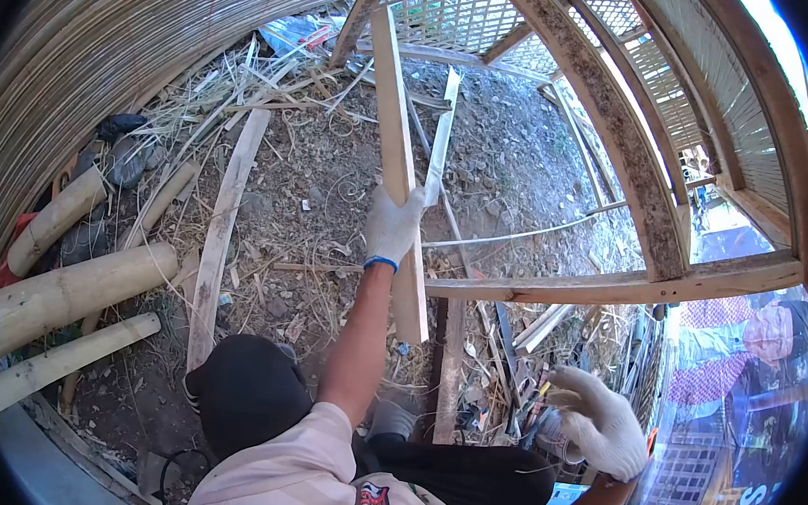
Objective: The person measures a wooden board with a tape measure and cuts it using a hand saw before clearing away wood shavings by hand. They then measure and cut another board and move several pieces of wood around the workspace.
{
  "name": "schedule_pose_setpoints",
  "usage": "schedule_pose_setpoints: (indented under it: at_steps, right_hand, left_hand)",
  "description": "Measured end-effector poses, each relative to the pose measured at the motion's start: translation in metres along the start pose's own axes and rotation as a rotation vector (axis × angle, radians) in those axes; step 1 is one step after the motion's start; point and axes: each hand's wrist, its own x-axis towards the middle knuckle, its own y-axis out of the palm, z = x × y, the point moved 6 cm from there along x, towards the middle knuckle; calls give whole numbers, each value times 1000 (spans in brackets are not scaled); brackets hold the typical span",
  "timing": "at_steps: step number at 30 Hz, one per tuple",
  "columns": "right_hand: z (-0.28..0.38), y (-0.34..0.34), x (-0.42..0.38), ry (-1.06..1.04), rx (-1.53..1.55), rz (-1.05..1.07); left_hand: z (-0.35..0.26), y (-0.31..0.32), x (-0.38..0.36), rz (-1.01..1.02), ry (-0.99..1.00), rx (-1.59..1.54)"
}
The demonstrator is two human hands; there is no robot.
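Note:
My left hand (393, 223), in a white glove with a blue band at the wrist, is closed around a long pale wooden plank (394, 109). The plank is tilted up away from me, its far end close to a curved wooden beam. At the lower right is my right hand (604, 425), also gloved. Its fingers are bent and apart, and I see nothing held in them. Just behind those fingers are small objects on the ground, too cluttered to name.
A curved wooden frame (610, 290) with lattice panels arches over the right side. Thick bamboo poles (69, 288) lie at left beside a slatted wall (107, 49). Another plank (225, 229) and wood shavings lie on the dirt. A printed banner (721, 448) hangs at right.

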Motion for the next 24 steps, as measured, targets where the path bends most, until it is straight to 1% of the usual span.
schedule_pose_setpoints:
  at_steps: [2,3,5,6,7,9,12,14,15,16,19,22,24]
  right_hand:
    - [-21,16,10,55,167,-80]
    - [-27,24,15,51,121,-96]
    - [-53,43,27,42,167,-73]
    - [-60,49,30,131,155,-19]
    - [-64,51,33,163,71,61]
    - [-82,53,43,211,7,86]
    - [-136,57,61,247,6,100]
    - [-154,63,72,242,36,97]
    - [-157,63,76,240,49,94]
    - [-155,65,80,287,78,148]
    - [-160,71,96,335,122,209]
    - [-176,76,111,290,93,255]
    - [-177,77,115,311,120,262]
  left_hand:
    - [21,12,3,7,-23,36]
    - [31,17,6,15,-19,30]
    - [49,27,19,17,10,-40]
    - [58,33,27,18,31,-105]
    - [56,36,31,22,53,-173]
    - [54,45,41,43,36,-254]
    - [44,55,55,70,27,-464]
    - [53,62,66,59,28,-452]
    - [57,68,71,55,29,-448]
    - [53,69,67,37,45,-420]
    - [63,80,69,6,53,-472]
    - [85,90,84,-22,40,-632]
    - [95,89,88,6,-1,-636]
